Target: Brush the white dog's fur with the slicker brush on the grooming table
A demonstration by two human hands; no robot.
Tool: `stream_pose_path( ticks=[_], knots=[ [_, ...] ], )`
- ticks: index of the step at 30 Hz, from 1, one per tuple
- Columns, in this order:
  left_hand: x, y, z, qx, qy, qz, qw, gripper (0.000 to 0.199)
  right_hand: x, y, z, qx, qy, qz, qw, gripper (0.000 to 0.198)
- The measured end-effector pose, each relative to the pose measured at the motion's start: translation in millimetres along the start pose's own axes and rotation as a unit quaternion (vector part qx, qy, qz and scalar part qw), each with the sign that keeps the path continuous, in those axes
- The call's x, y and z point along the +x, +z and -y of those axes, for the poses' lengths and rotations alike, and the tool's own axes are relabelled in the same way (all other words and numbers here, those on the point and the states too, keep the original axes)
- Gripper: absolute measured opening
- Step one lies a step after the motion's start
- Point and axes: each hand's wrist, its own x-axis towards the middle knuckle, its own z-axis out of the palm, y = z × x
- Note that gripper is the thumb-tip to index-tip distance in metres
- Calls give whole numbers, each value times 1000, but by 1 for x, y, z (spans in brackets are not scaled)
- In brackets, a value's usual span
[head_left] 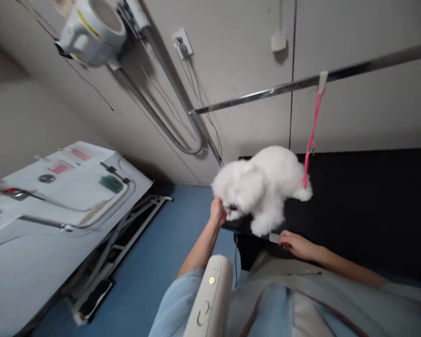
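Note:
A fluffy white dog (pixel 273 173) lies or crouches on the black-topped table (pixel 365 196), its head turned down toward the table's near left edge. My left hand (pixel 218 212) is at the side of its muzzle, fingers closed on the fur there. The fingertips are partly hidden by the fur. Close to the dog's front paw, at the table edge, my right hand (pixel 296 243) is closed around a small pale flat tool (pixel 274 238). The tool's far end points at the paw, and its exact kind is not clear.
A metal bar (pixel 259 96) crosses above the table, with a pink loop (pixel 312 135) hanging beside the dog's rear. A wall-mounted dryer (pixel 94 32) with a grey hose is at upper left. A white tub (pixel 73 196) stands left. A white device with buttons (pixel 210 295) juts up in front.

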Motion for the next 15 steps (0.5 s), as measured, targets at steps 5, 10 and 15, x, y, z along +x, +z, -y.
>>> stream_pose_path(
  ticks=[5,10,15],
  knots=[
    [6,74,-44,-93,77,24,992,61,15,7,41,192,52,-143,970,27],
    [-13,150,-84,-82,86,145,982,59,50,-23,71,479,70,-253,838,52],
    [-53,121,-89,-47,92,63,993,58,64,-62,95,576,-32,-256,776,56]
  ],
)
